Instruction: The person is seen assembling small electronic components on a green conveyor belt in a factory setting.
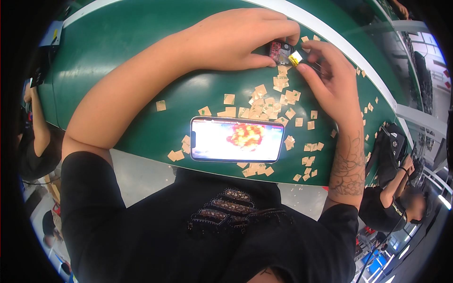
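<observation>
Nearest to me, the person's black shirt (165, 236) is filling the space against the table, and a strip of grey floor (141, 172) is showing beside it. Along the near edge of the green table (108, 40), a phone (237, 140) is sitting lengthwise, its lit screen showing an orange-and-red burst. Small tan squares (257, 108) are lying all around it, some overlapping in a loose heap just beyond, others scattering singly out to the right, past the tattooed forearm. Farther across, between the two hands, a small black device (283, 54) is showing a reddish inner part, with a yellow-and-white piece (295, 58) at its right end. The left hand (250, 40) is pinching the device between thumb and fingers; the right hand (332, 78) is curving beside the piece, its thumb tip close to it, though I cannot tell whether it is gripping. Behind them, a white border (365, 68) is running along the table. Off to the right, a black bag (391, 146) is resting beside a co-worker (384, 203) in dark clothes; at the far left, another person's arm (40, 129) is reaching upward.
</observation>
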A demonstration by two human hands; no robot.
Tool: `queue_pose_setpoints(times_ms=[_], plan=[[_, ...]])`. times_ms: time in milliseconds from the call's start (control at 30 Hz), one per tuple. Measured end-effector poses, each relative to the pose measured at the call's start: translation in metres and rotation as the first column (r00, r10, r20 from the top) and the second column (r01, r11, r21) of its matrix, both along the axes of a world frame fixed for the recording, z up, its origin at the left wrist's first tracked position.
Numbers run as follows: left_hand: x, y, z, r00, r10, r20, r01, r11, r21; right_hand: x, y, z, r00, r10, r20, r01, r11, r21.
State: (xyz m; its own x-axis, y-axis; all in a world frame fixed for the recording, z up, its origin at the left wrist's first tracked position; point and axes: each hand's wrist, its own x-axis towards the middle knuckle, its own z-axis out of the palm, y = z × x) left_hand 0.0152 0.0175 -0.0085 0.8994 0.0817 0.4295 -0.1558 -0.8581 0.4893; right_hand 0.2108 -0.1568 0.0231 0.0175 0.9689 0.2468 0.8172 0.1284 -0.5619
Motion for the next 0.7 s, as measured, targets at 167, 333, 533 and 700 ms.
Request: queue_pose_setpoints(times_ms=[167, 333, 533, 700], plan=[[-0.001, -0.007, 0.006, 1.0, -0.017, -0.018, 0.016, 0.999, -0.033, -0.006, 0.001, -0.005, 0.985, -0.083, -0.15, 0.069, 0.993, -0.094], [-0.001, -0.005, 0.005, 0.999, -0.002, -0.05, 0.002, 1.0, -0.002, -0.002, 0.005, -0.017, 0.937, -0.121, -0.327, 0.087, 0.989, -0.115], [-0.003, -0.005, 0.009, 0.997, 0.008, -0.082, -0.003, 0.999, 0.051, -0.004, 0.004, -0.019, 0.926, -0.12, -0.357, 0.084, 0.99, -0.116], [-0.002, -0.005, 0.009, 0.998, -0.017, -0.054, 0.023, 0.993, 0.113, 0.011, -0.002, -0.016, 0.869, -0.053, -0.492, -0.01, 0.992, -0.124]])
